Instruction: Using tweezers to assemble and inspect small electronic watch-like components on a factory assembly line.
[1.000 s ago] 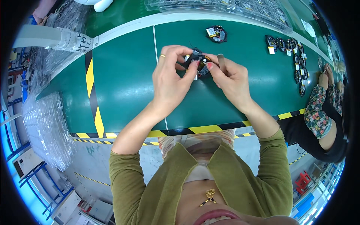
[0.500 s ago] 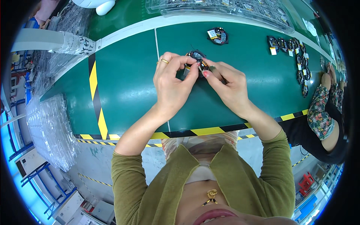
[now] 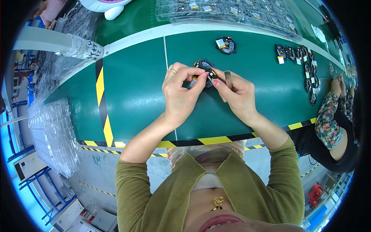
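Both of my hands meet over a small round black electronic module [image 3: 205,65] with a battery and fine wires, just above the green table. My left hand [image 3: 179,91] has its thumb and forefinger pinched at the module's left side. In my right hand [image 3: 237,94] is a narrow, flat metal tool, apparently tweezers [image 3: 228,80], whose rear end sticks up between the fingers. Thumb and fingers of that hand close at the module's right edge. My fingertips hide the exact contact point. A similar round module [image 3: 226,45] lies beyond my hands, its silvery-yellow battery facing up.
Several more modules [image 3: 308,73] lie in a cluster at the right. Clear plastic trays [image 3: 228,17] of parts stand at the back, with stacked empty trays [image 3: 54,135] at the left. Striped tape [image 3: 216,138] edges the green table [image 3: 135,85]. Another person's sleeve [image 3: 328,121] is at far right.
The view has shifted slightly, so the table sits a little lower. The metal tool in my right hand now stands up more visibly. Both hands stay at the module.
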`<move>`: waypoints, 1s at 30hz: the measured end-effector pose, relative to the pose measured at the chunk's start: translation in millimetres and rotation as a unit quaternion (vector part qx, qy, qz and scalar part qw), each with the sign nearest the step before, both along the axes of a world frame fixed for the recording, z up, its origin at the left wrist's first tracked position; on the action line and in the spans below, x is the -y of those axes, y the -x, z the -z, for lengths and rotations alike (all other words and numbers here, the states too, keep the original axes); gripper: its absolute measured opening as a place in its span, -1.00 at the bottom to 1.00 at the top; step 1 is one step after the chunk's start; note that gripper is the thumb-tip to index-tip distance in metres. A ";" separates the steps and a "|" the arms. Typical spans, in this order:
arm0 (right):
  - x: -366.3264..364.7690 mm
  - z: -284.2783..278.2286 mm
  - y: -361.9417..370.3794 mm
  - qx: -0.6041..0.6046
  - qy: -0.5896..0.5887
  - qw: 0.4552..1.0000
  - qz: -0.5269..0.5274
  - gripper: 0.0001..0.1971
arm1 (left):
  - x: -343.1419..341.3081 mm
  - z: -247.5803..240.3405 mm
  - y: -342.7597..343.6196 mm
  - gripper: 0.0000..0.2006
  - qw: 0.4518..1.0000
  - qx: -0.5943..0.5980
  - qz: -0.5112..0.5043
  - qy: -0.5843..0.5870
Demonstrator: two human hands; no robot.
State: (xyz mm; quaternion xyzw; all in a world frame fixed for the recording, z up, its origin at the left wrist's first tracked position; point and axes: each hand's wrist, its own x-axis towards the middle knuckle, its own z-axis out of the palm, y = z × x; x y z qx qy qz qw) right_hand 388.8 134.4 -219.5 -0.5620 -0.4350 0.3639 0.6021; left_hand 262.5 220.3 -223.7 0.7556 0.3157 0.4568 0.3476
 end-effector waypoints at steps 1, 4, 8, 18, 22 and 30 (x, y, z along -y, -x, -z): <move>0.4 -0.5 0.0 -0.008 0.011 1.000 -0.001 -0.76 | 0.4 0.2 -0.3 -0.87 1.000 -0.001 0.003 0.002; -0.1 -8.2 2.4 -0.060 0.049 0.997 -0.001 -0.78 | 0.1 1.3 -0.8 -0.86 1.000 -0.002 0.006 -0.005; -0.4 -9.5 2.9 -0.114 0.080 0.990 -0.001 -0.76 | 1.0 -1.0 -0.4 -0.86 1.000 -0.011 0.004 -0.012; -1.2 0.6 -5.6 0.016 0.010 1.000 -0.025 -0.73 | -1.9 -4.2 3.5 -0.84 0.995 -0.044 0.001 -0.092; -0.5 -0.3 -8.5 0.030 0.023 0.999 -0.032 -0.75 | -4.2 -9.6 1.8 -0.81 0.992 -0.037 -0.007 -0.118; -1.8 -1.1 -16.4 0.115 -0.002 0.992 -0.054 -0.89 | -3.4 -8.0 5.8 -0.75 0.993 -0.073 0.057 -0.074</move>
